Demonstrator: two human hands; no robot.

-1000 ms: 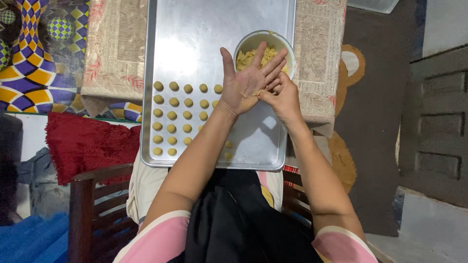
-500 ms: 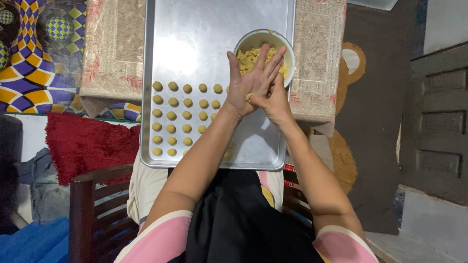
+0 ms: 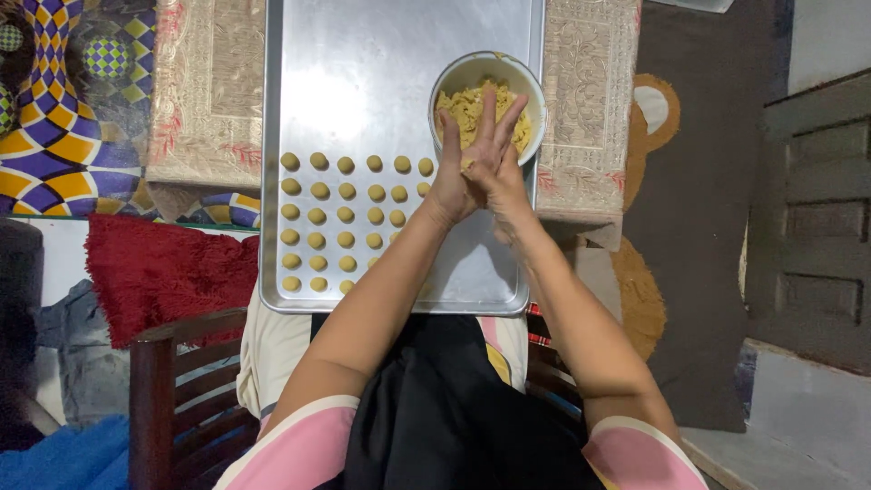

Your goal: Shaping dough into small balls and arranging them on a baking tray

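In the head view, looking straight down, the left hand (image 3: 458,168) and the right hand (image 3: 502,172) are pressed together palm to palm, fingers stretched out flat and pointing away from the body, just over the near rim of a pale round bowl (image 3: 535,95). Whether a piece of dough sits between the palms cannot be told, since the hands hide it. The bowl holds crumbly yellow dough (image 3: 472,104) and stands on the far right part of a large silver baking tray (image 3: 363,82). On the tray's left near part lie rows of small round dough balls (image 3: 318,215), set apart from one another in a neat grid; the left forearm crosses over the right end of these rows. The tray rests on a desk covered with a beige patterned cloth (image 3: 209,91), whose edges show on both sides of the tray. Left of the desk lie a red fluffy cloth (image 3: 163,263) and a bright checked cushion (image 3: 54,127). A dark wooden chair (image 3: 163,399) shows at the lower left, beside the person's pink sleeves.
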